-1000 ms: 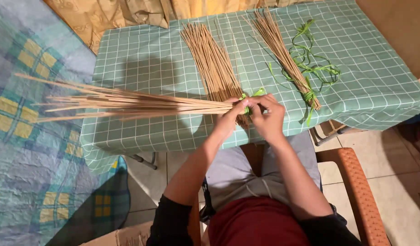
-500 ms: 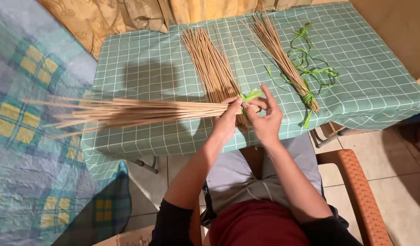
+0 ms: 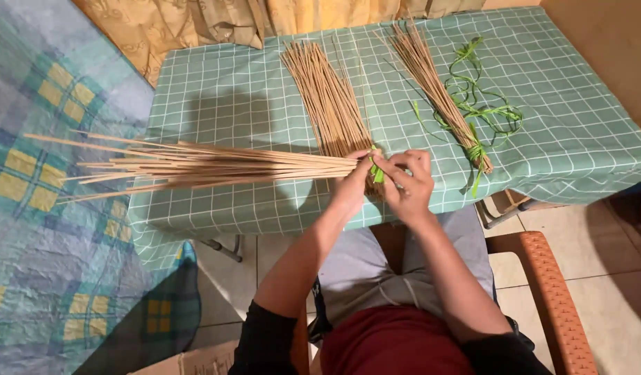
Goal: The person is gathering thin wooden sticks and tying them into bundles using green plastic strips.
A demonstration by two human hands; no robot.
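At the near edge of the table (image 3: 216, 208), over its green checked cloth, we logged one bundle of thin tan sticks (image 3: 195, 165) gripped at its butt end in our left hand (image 3: 350, 182), fingers closed round it. Long axis: roughly level, parallel to the near edge; butts at our hands, tips fanned out past the left edge over the blue and yellow blanket (image 3: 29, 180). Our right hand (image 3: 409, 179) was pinched narrow on a green strip (image 3: 376, 171) at that same butt end, just beside the left hand.

Progress, as we judged it: one tied bundle (image 3: 438, 94) lay toward the far right corner, a green band at its near end, so that one looked finished. The held bundle had its strip at the butts but we could not tell whether a knot was made. One loose bundle (image 3: 327, 97) lay mid-table, unbound. Spare green strips (image 3: 487, 104) sat beside the tied bundle
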